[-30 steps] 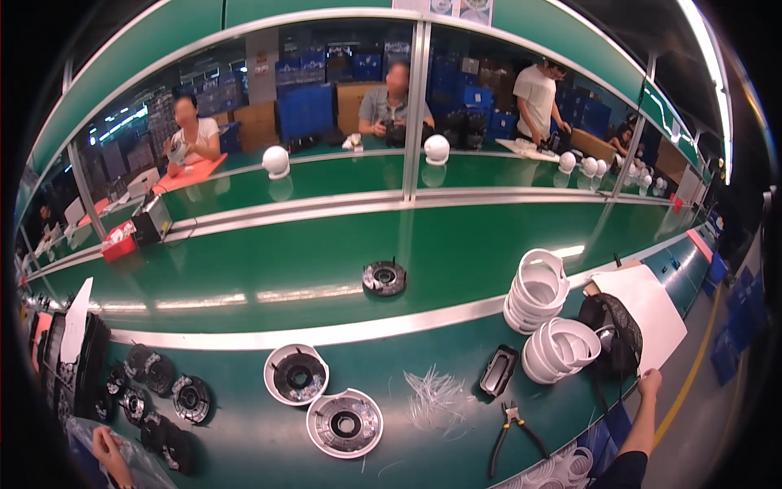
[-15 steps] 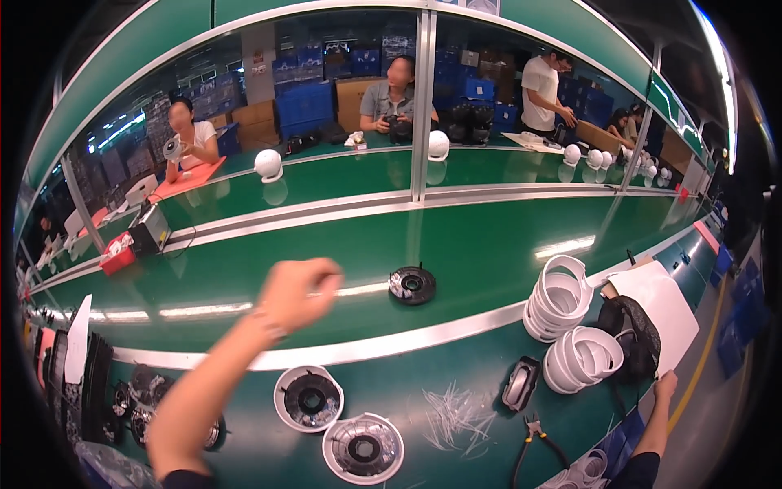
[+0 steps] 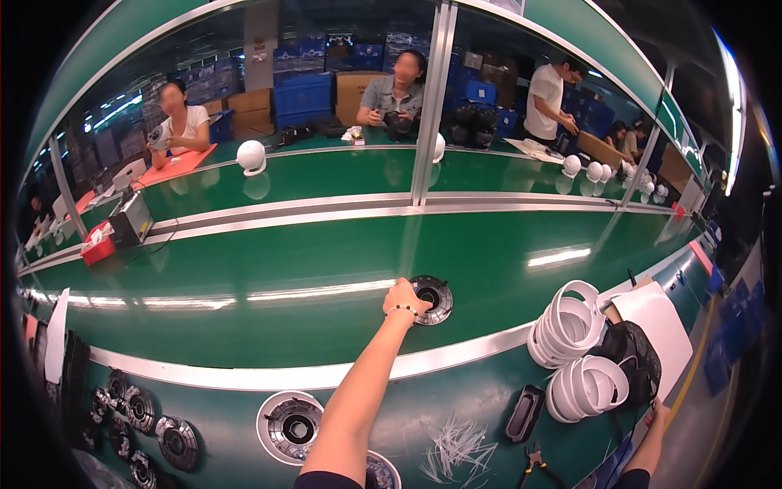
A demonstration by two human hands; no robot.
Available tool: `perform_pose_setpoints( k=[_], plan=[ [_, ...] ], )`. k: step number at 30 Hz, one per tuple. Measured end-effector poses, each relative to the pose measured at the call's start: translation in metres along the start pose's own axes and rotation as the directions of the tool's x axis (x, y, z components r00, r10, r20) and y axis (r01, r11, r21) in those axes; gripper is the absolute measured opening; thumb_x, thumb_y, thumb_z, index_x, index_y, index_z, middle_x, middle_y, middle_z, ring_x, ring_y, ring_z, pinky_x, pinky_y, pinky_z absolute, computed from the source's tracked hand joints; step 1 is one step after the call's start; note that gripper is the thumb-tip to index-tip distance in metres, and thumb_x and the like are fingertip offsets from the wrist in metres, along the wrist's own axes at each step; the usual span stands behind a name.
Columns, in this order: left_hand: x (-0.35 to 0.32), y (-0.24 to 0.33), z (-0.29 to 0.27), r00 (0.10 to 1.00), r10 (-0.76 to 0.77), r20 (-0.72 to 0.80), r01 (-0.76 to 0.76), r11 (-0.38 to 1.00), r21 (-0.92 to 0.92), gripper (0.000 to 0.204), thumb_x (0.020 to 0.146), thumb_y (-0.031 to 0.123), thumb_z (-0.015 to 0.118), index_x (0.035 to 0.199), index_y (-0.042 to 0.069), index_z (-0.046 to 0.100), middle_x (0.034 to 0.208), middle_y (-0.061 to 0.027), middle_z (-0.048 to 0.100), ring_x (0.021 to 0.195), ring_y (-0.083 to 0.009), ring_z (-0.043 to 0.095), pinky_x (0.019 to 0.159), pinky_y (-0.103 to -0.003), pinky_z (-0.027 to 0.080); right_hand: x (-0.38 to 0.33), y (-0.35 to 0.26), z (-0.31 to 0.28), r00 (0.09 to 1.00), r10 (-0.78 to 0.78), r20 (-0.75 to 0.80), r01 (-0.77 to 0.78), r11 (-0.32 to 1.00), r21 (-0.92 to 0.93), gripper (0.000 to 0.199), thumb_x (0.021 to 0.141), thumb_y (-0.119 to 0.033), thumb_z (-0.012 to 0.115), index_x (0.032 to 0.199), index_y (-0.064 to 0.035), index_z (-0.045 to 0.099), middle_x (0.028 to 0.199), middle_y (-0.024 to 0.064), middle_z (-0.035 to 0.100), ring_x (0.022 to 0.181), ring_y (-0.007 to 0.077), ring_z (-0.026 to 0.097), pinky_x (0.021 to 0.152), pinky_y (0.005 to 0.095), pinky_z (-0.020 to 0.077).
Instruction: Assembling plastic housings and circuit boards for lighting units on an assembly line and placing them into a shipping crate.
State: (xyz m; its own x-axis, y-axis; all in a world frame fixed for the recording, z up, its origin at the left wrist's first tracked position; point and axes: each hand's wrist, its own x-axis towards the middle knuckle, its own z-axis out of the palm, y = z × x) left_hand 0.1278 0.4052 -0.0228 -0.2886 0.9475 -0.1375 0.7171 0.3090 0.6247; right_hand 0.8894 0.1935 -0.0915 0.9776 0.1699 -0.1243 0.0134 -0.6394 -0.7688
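Stretched out over the green belt, my left hand (image 3: 405,300) grips the left side of a round black part (image 3: 441,301) with a hole in its middle. The thumb lies over the part near the hole. My right hand (image 3: 656,413) is low at the right, by the table edge and the lower corner of a white sheet (image 3: 658,314); its fingers are too small to make out. Below my left forearm sits a white round shell (image 3: 265,430) with a black ring-shaped part inside. A second such shell (image 3: 397,470) is mostly hidden by the arm.
Stacked white ring-like housings (image 3: 538,342) stand at the right beside a black mesh bag (image 3: 631,350). Nearby are a dark oblong tray (image 3: 524,414), pliers (image 3: 533,467) and clear strips (image 3: 459,450). Several black round parts (image 3: 177,444) lie at the left. Co-workers sit beyond the metal frame (image 3: 432,106).
My left hand has reached right and forward onto the round black part and closed on it. The right hand stays by the table edge. The view has shifted a little.
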Motion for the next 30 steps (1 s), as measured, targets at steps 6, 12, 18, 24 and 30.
perform_pose_setpoints(
  k=[6,12,18,24,30],
  plan=[
    [-0.036,-0.017,-0.055,0.911,0.279,-0.305,-0.242,0.958,0.153,0.033,0.072,0.019,0.061,0.094,0.0,0.044,0.082,-0.0214,0.059,0.077,-0.0368,0.059,0.068,-0.044,0.048,-0.02,-0.01,0.024,0.996,0.091,0.003,-0.091,0.996,-0.025,0.065,0.06,-0.052,0.07,0.092,0.0021,0.055,0.08,0.0132,0.054,0.061,0.0285,0.056,0.046,0.0379,0.0482],
    [-0.118,-0.075,-0.173,0.699,0.41,-0.586,-0.394,0.905,0.163,0.028,0.067,0.014,0.065,0.087,0.0,0.052,0.071,-0.0194,0.06,0.066,-0.0345,0.06,0.059,-0.038,0.048,0.002,-0.008,0.012,0.99,0.144,-0.008,-0.144,0.99,-0.003,0.052,0.063,-0.046,0.071,0.085,-0.0008,0.058,0.07,0.0101,0.054,0.054,0.0241,0.052,0.044,0.0353,0.0448],
    [-0.214,-0.191,-0.271,0.653,0.18,-0.736,-0.122,0.984,0.133,0.027,0.067,0.012,0.065,0.083,-0.002,0.05,0.068,-0.0151,0.058,0.064,-0.0219,0.059,0.06,-0.032,0.045,0.029,-0.01,0.035,0.998,0.049,-0.027,-0.046,0.993,0.106,0.031,0.069,-0.029,0.068,0.074,0.0002,0.058,0.06,0.0108,0.054,0.045,0.0219,0.049,0.042,0.0349,0.0421],
    [-0.268,-0.223,-0.298,0.631,0.111,-0.768,0.033,0.985,0.17,0.025,0.069,0.014,0.064,0.082,-0.002,0.051,0.068,-0.0153,0.058,0.066,-0.0234,0.059,0.062,-0.032,0.045,0.059,-0.007,0.033,0.906,-0.368,-0.209,0.327,0.922,-0.206,0.029,0.069,-0.02,0.054,0.092,-0.0024,0.054,0.067,0.0125,0.06,0.053,0.0246,0.059,0.051,0.0347,0.0492],
    [-0.271,-0.258,-0.28,0.682,0.072,-0.728,0.149,0.961,0.234,0.034,0.068,0.021,0.066,0.09,-0.001,0.051,0.075,-0.021,0.06,0.073,-0.0355,0.059,0.065,-0.038,0.046,0.084,-0.03,0.002,0.93,-0.352,-0.101,0.365,0.913,0.183,0.024,0.068,-0.014,0.049,0.082,0.0051,0.054,0.058,0.01,0.055,0.044,0.0169,0.052,0.042,0.0264,0.045]
  ],
)
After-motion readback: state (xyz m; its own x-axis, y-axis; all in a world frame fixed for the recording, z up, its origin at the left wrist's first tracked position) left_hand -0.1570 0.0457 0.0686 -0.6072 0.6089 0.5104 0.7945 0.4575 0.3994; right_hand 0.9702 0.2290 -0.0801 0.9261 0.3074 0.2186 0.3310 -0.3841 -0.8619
